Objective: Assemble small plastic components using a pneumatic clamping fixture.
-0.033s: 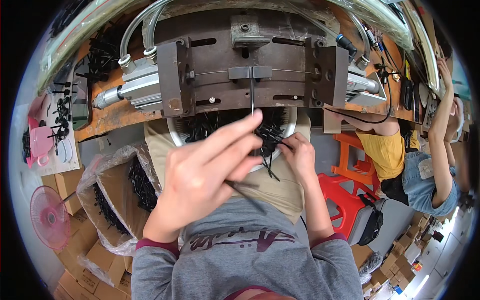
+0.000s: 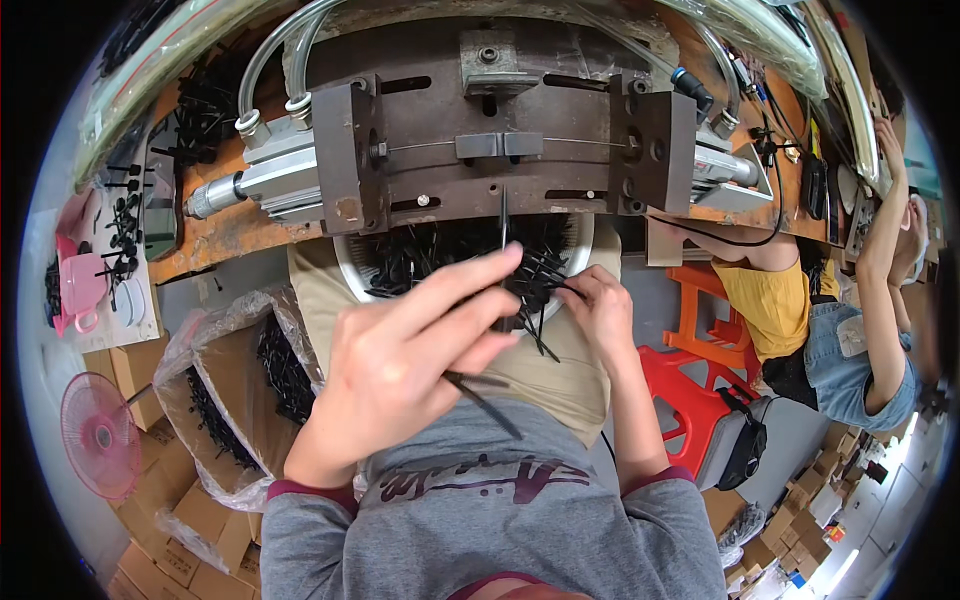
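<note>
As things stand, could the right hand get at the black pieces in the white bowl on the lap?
Probably yes. The right hand already rests at the rim of the white bowl, fingertips among the black pieces. The left hand, holding a black strip, sits nearer the body and does not block it.

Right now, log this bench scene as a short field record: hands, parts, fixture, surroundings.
left hand: raised, fingers pinching one black cable tie
right hand: grips bundle of black ties over the bowl
bowl: round, holds black ties, on lap
fixture: brown metal press with hoses
surroundings: lined cardboard box at left, red stool at right
</note>
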Tool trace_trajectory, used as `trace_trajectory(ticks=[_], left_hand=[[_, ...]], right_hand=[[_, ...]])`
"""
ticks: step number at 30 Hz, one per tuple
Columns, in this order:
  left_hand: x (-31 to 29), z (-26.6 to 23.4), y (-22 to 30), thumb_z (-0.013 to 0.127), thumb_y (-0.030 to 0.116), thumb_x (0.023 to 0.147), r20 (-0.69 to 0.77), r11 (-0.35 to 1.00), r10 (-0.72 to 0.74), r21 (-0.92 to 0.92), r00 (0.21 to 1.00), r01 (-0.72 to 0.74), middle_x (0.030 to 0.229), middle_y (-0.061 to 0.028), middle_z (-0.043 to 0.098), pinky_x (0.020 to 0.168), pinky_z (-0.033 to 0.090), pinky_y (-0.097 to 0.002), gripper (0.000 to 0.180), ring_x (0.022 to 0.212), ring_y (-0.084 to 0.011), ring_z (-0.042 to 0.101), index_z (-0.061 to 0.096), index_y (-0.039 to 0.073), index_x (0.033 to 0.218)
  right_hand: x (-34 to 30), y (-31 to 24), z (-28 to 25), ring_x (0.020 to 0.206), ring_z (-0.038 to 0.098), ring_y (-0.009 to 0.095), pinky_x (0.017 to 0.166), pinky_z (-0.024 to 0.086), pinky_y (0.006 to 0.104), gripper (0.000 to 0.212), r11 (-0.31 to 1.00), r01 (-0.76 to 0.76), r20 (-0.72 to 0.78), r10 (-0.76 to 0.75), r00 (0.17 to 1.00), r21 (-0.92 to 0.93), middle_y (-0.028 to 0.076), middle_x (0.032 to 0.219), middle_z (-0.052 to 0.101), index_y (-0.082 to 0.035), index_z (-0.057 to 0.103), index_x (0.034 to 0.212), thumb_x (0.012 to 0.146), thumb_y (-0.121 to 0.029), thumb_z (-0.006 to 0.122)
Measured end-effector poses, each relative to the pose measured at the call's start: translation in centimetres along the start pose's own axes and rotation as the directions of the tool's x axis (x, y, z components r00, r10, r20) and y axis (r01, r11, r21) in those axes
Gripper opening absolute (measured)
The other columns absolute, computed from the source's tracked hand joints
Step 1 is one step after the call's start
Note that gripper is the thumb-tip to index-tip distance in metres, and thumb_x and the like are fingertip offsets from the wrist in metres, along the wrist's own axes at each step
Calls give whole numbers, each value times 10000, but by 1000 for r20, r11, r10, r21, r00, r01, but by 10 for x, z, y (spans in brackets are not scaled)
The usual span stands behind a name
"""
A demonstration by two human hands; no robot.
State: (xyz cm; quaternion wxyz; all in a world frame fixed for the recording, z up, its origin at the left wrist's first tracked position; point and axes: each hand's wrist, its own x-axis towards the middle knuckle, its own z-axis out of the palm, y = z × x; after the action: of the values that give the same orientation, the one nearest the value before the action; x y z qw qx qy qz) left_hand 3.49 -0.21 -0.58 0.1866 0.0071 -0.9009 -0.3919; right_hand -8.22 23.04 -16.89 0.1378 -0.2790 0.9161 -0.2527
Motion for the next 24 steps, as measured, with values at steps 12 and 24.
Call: trace_trajectory(ticks=[12, 24], left_hand=[[-46, 37, -29, 821, 115, 654, 219, 934, -242, -211, 945, 288, 1065, -93, 664, 704, 544, -341, 466, 909, -235, 669, 668, 40, 1088], [-43, 22, -6, 797, 140, 672, 24, 958, 168, -238, 985, -158, 832, -52, 678, 532, 529, -269, 258, 666, -172, 669, 717, 55, 902]], right_hand=[[-6, -57, -43, 680, 526, 166, 548, 429, 280, 336, 750, 602, -310, -661, 683, -273, 17, 879, 590, -82, 740, 922, 588, -85, 701], [-11, -107, -63, 655, 594, 129, 600, 491, 249, 271, 555, 210, -232, -33, 972, 805, 89, 816, 639, 3, 634, 1148, 912, -126, 603]])
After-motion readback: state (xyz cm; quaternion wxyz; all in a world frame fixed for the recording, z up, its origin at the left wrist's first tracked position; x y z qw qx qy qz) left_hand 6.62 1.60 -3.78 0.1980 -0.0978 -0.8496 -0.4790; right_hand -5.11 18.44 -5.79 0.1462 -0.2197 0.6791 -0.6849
